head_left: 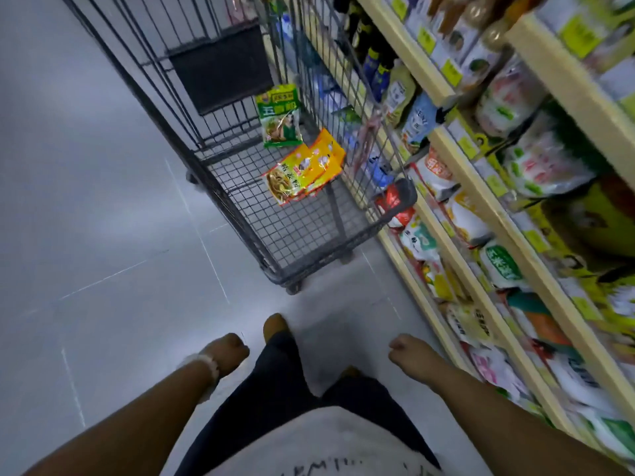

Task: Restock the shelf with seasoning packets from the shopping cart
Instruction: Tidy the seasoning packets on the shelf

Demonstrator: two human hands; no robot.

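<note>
The shelving unit [488, 214] is running down the whole right side, cream-coloured rails with yellow-green price tags [496, 185] stuck along the edges, and it's packed with bagged goods. Most of it is smeared by blur, so the writing on those bags isn't readable, just some green and white Chinese characters I can't make out properly. Dark bottles [374, 63] are sitting at the far end.

Left of the shelf, the grey wire shopping cart [240, 214] is standing on the pale tiled floor [86, 201], basically touching the shelf edge. Inside it, a green seasoning packet [279, 115] is leaning upright at the far part of the basket, with yellow Chinese lettering on top. Just nearer, a small stack of yellow seasoning packets [304, 168] is lying tilted, a food picture and characters printed on the front.

Near the bottom, both hands are hanging low, well apart from the cart. The left hand [228, 352], with a white bracelet [206, 367] on the wrist, has its fingers curled in and is holding nothing. The right hand [409, 353] is curled the same way, also holding nothing.
</note>
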